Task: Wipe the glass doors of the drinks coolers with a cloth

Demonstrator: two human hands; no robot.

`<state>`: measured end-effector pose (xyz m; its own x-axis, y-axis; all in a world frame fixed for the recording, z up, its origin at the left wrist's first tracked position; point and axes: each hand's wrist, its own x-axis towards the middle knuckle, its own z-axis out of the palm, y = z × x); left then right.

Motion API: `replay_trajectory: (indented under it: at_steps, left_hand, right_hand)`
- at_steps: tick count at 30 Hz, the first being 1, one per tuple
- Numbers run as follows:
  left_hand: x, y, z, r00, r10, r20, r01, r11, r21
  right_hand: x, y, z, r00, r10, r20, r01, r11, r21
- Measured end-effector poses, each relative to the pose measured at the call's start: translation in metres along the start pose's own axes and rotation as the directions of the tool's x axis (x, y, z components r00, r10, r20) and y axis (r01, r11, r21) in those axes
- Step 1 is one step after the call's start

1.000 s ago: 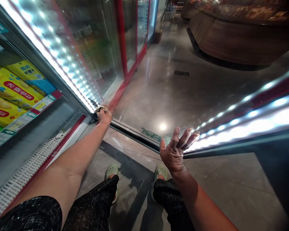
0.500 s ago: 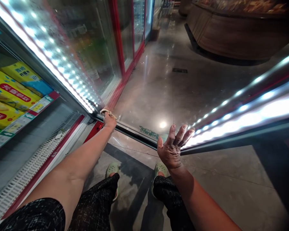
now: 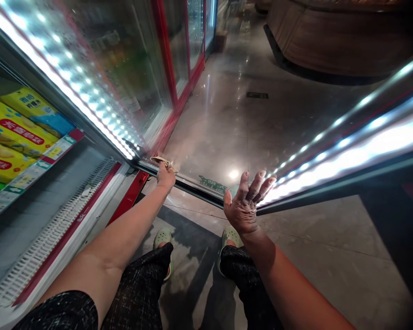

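Sliding toward the splayed, open right hand (image 3: 244, 210), the left hand (image 3: 165, 176) is gripping a cloth (image 3: 168, 163) along the glass door's lower edge (image 3: 197, 190). Loosening grip could be dropping it.

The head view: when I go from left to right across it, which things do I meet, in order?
Yellow packs → the left hand with a pale cloth → the green marking → the right hand.

Head-worn view, facing forward and down
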<state>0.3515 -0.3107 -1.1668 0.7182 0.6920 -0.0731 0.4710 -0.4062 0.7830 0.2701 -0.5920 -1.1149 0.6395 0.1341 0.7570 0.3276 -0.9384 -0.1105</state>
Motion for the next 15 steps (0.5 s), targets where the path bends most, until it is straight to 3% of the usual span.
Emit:
replay_trajectory:
  at_steps: [6, 12, 15]
  left_hand:
    - [0.002, 0.007, -0.007, 1.0, -0.024, -0.006, 0.025, 0.999, 0.045]
    - [-0.036, 0.005, 0.023, 0.997, -0.032, 0.073, 0.029, 0.999, 0.045]
    - [-0.04, 0.004, 0.029, 0.996, -0.051, 0.07, 0.049, 0.998, 0.033]
  right_hand:
    - [0.0, 0.0, 0.001, 1.0, -0.011, -0.001, 0.011, 1.0, -0.007]
    - [0.001, -0.002, 0.003, 1.0, 0.011, 0.004, -0.011, 1.0, 0.002]
    - [0.0, -0.002, 0.002, 1.0, 0.026, 0.011, -0.026, 0.999, 0.024]
